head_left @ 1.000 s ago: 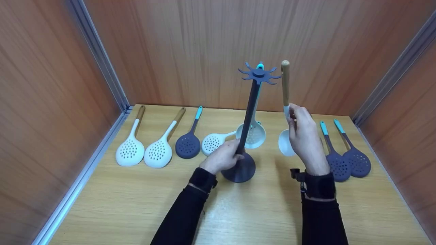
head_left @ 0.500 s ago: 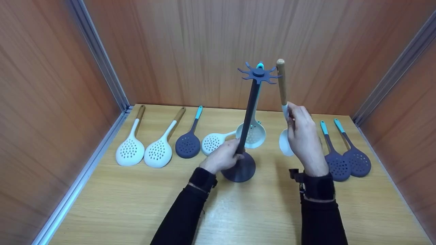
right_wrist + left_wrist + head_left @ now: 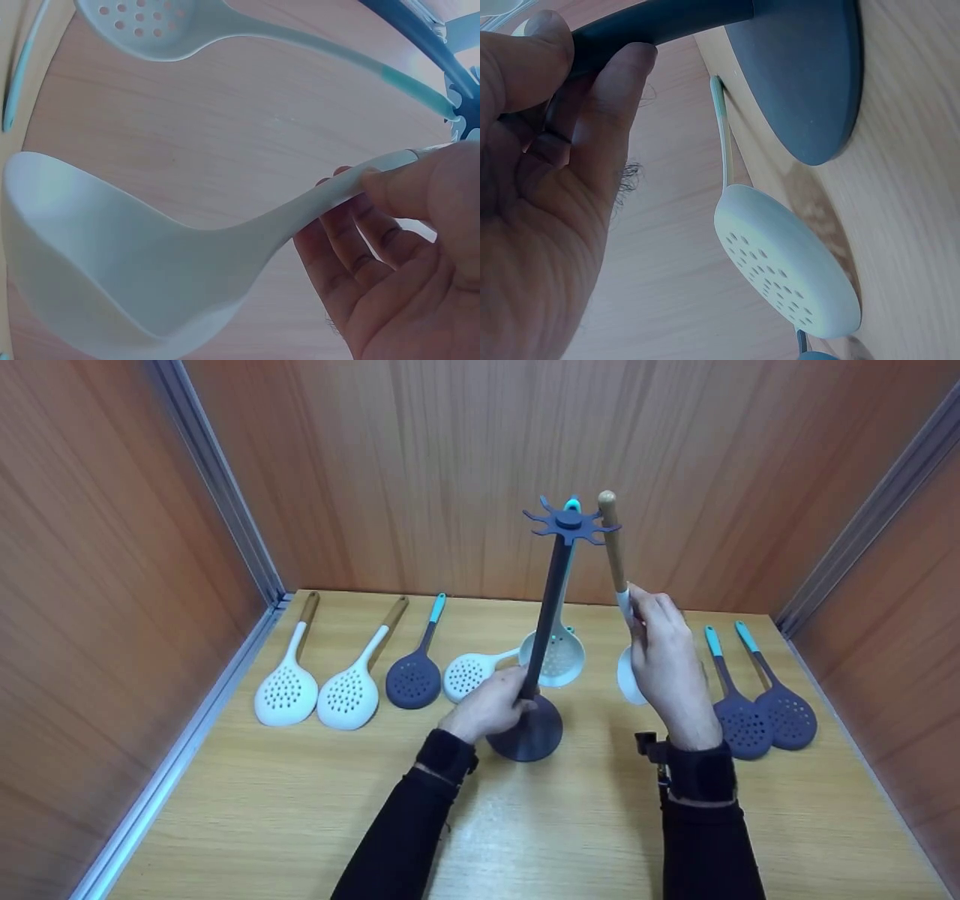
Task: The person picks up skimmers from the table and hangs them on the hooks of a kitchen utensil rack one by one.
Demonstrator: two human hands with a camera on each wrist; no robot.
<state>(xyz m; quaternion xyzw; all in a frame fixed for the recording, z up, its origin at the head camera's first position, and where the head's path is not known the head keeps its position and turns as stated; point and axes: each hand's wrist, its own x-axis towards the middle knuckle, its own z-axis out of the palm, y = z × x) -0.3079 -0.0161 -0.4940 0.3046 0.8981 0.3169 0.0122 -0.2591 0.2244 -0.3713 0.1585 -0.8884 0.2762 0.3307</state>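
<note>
Ladle [image 3: 191, 259] pinched by the right hand [image 3: 669, 664], long axis steep, wooden handle [image 3: 613, 544] tilted left beside the hooked crown [image 3: 568, 520]; stand [image 3: 547, 607] gripped by the left hand [image 3: 486, 707].

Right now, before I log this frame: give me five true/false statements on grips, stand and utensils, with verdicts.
1. The left grip holds the utensil stand by its post. True.
2. The right grip holds a perforated skimmer. False: it holds a wooden-handled white ladle.
3. A turquoise-handled white skimmer hangs from the stand. True.
4. The far-right dark skimmer has a wooden handle. False: its handle is turquoise.
5. The leftmost white skimmer has a turquoise handle. False: it is wooden.
</note>
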